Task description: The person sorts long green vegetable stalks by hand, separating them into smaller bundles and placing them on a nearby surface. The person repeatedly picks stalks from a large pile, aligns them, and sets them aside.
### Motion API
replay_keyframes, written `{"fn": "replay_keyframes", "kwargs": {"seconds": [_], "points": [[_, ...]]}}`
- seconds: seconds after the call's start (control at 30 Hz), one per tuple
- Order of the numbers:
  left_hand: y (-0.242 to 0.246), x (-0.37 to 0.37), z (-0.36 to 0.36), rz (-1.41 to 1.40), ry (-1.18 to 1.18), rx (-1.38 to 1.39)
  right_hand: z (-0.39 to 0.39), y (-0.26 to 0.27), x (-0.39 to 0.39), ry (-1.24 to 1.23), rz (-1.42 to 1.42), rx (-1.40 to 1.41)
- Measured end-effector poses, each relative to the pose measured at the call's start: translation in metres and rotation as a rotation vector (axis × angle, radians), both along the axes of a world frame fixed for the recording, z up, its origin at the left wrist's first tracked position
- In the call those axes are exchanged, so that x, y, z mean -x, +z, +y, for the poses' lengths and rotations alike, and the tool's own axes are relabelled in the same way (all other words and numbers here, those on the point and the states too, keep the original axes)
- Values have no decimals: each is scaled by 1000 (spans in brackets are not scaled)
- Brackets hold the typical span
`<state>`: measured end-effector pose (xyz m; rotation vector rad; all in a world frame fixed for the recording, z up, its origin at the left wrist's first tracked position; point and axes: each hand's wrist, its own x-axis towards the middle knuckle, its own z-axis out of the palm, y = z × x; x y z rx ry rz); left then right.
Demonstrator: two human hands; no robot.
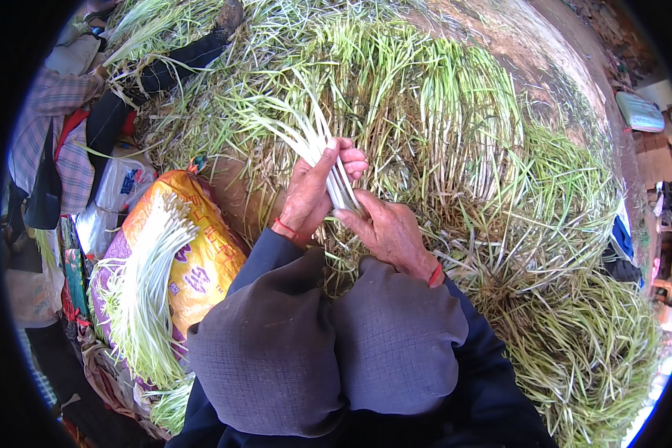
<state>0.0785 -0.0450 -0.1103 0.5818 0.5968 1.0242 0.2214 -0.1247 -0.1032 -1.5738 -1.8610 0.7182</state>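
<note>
In front of my knees, my left hand is closed around a small bunch of pale green-and-white leafy stalks, its thumb lying across them and the leaves fanning out to the upper left. My right hand pinches the lower white ends of the same bunch between thumb and fingers. A larger bundle of white-stemmed stalks lies on an orange and purple printed sack at my left. Beyond my hands, long green stalks with brown, dry matter at their bases lie in a wide layer.
Loose green leaves are heaped at the lower right. At the upper left, another person's dark-sleeved arm reaches over the greens, beside a plaid cloth. A clear plastic bag rests behind the sack. Bare ground shows at the top right.
</note>
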Motion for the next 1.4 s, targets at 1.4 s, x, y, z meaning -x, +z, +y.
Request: {"fn": "replay_keyframes", "kwargs": {"seconds": [1.4], "points": [[4, 19, 18, 30, 43, 310, 121, -127, -195, -372, -186, -25]]}}
